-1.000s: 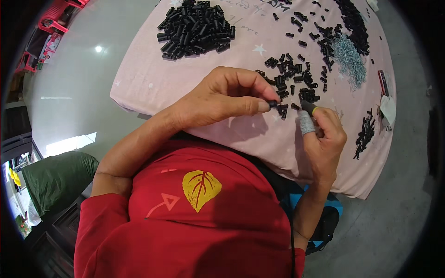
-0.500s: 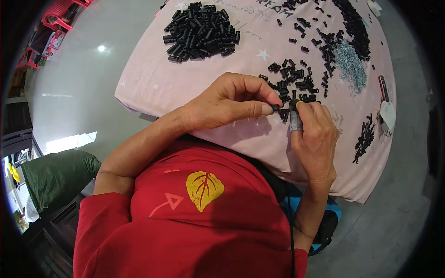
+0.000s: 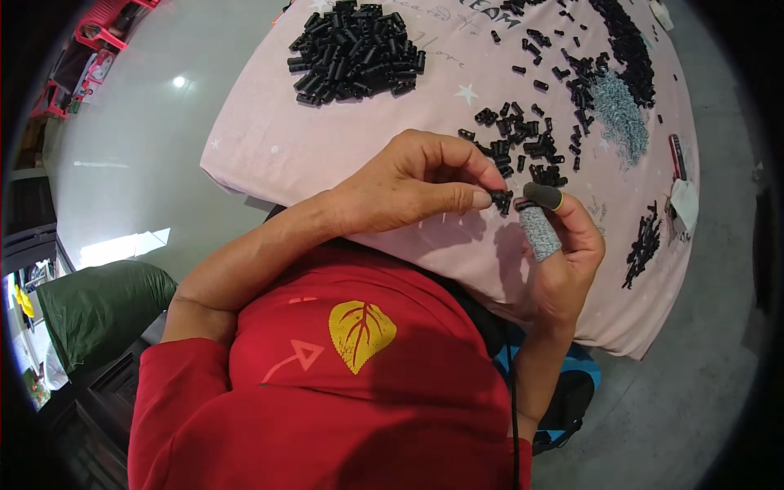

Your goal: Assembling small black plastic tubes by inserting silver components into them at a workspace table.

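Over the near part of the pink-clothed table, my left hand [image 3: 420, 175] pinches a small black plastic fitting [image 3: 500, 199] between thumb and forefinger. Close beside it, my right hand [image 3: 572, 253] has thumb and forefinger pressed together, with a dark bit at the tips too small to make out. A grey fabric cover [image 3: 541, 233] wraps the right thumb, and a black one with a yellow edge [image 3: 542, 194] caps the forefinger. Just beyond both hands lie loose small black fittings [image 3: 535, 147], some upright and some on their sides.
A heap of black cylinders [image 3: 355, 53] sits far left on the pink cloth [image 3: 261, 139]. To the right are silvery screws [image 3: 622, 118], a long black heap [image 3: 629, 53], thin black pieces [image 3: 643, 249], a red-and-black tool [image 3: 678, 157] and a white scrap [image 3: 684, 202].
My right hand has turned and drawn slightly back, its forefinger now bent over the thumb tip. My left hand has shifted a little to the right, still pinching.
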Tool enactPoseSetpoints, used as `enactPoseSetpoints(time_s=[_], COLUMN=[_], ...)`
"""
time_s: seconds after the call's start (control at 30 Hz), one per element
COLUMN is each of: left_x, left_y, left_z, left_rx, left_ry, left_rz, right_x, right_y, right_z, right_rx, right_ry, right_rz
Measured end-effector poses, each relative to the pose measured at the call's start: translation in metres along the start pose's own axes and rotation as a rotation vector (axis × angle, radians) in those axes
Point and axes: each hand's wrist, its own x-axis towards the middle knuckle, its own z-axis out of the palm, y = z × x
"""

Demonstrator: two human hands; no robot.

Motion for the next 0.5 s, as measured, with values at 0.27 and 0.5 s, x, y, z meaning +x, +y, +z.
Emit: enactPoseSetpoints(time_s=[0.27, 0.5], left_x=[0.0015, 0.0024], left_y=[0.0010, 0.0000], left_z=[0.0067, 0.0098], left_rx=[0.063, 0.052], left_ry=[-0.010, -0.015], left_rz=[-0.027, -0.065], right_x=[-0.0050, -0.0084], right_y=[0.0017, 0.0003], right_z=[-0.0050, -0.0043], right_rx=[0.105, 0.064], right_ry=[0.013, 0.030], right_rz=[0.065, -0.047])
